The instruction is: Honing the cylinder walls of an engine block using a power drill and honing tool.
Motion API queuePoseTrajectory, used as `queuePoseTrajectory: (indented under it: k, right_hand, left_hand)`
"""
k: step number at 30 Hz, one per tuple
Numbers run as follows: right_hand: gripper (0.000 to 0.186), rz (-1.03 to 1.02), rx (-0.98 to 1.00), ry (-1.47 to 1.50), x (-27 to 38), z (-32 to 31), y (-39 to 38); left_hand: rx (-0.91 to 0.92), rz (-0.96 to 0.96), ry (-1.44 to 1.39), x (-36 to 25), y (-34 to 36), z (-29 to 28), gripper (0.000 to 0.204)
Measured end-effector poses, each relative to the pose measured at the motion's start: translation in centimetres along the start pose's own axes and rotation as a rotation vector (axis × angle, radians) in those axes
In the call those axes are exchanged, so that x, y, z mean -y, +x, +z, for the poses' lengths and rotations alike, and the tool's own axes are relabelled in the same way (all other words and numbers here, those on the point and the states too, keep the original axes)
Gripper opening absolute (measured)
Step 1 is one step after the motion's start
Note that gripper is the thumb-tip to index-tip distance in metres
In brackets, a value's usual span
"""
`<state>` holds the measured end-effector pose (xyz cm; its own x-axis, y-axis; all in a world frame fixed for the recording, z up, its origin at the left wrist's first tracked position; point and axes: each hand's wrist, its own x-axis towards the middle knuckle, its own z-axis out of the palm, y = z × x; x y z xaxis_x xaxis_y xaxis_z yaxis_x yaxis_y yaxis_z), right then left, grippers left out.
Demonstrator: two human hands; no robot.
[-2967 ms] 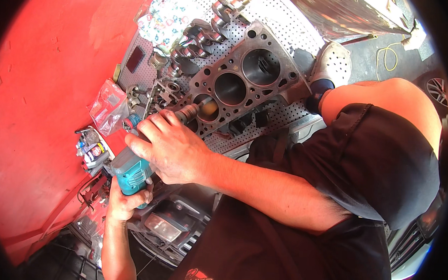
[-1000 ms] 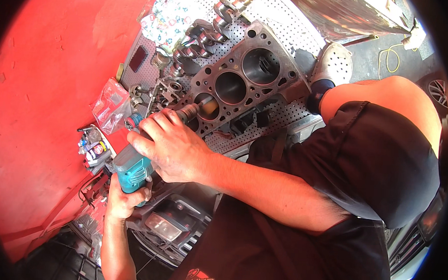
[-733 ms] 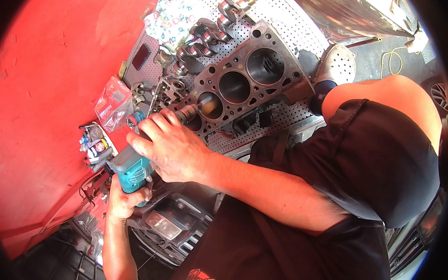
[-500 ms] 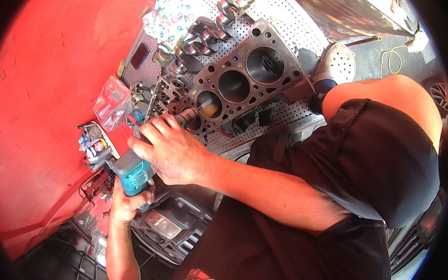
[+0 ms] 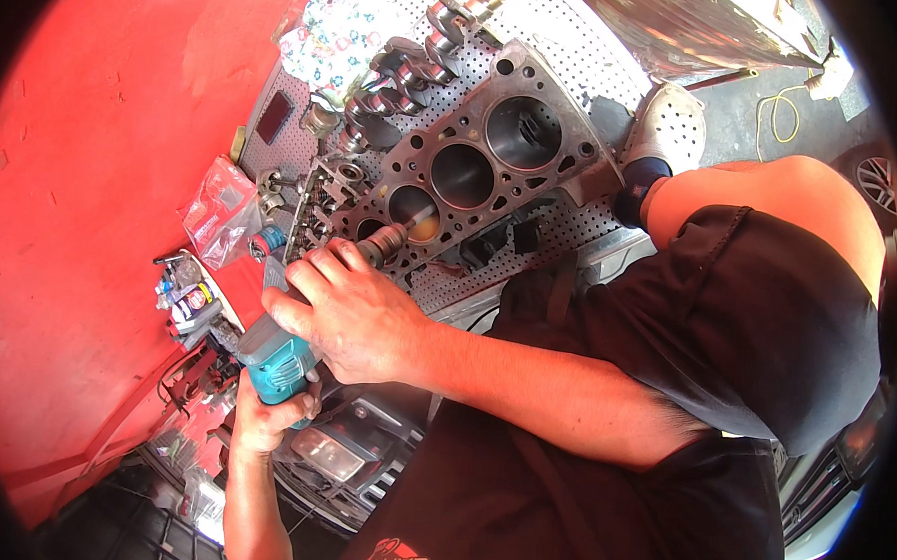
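Observation:
My right hand [image 5: 367, 321] wraps over the front of a teal power drill [image 5: 280, 361], behind its chuck [image 5: 384, 240]. Lower down, my left hand [image 5: 262, 420] grips the drill's handle, the thumb across it. The trigger is hidden. From the chuck, a pale, blurred shaft [image 5: 421, 217] reaches into a cylinder bore of an engine block [image 5: 572, 130]. Part of that bore glows yellow-orange; what sits deeper on the shaft is unclear. The other bores stand open and dark, one partly covered by the drill.
The block lies on a perforated metal top [image 5: 604, 47]. Beyond it are a crankshaft [image 5: 407, 73], a floral cloth [image 5: 334, 35], a piston [image 5: 320, 122] and a phone [image 5: 273, 117]. A plastic bag [image 5: 222, 205] lies left, by a red surface [image 5: 81, 214]. A clog [image 5: 670, 130] is beside the block's right end.
The drill and both hands have shifted slightly right and down. Its shaft has moved a little toward the near side of the same bore. Both hands keep their grip.

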<state>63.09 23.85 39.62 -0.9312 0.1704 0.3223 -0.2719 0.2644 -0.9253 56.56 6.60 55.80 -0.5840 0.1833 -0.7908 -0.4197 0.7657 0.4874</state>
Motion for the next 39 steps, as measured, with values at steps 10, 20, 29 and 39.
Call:
queuePoseTrajectory:
  k: [10,20,29,39]
  right_hand:
    - [0.074,-0.017,-0.05,0.008,-0.4,0.8,0.0]
    - [0.081,-0.016,-0.023,0.024,-1.3,0.2,0.7]
    - [0.085,0.006,-0.001,-0.007,-1.6,-0.8,0.9]
    - [0.085,-0.019,-0.098,0.023,-3.2,0.7,-0.4]
  left_hand:
    - [-0.005,0.002,0.051,-0.2,0.0,-0.4,0.037]
    - [-0.008,0.031,0.099,-1.3,0.8,-0.1,0.035]
    - [0.034,0.051,0.106,-2.0,1.9,0.1,0.034]
    - [-0.008,0.069,0.278,-0.4,2.6,0.4,0.031]
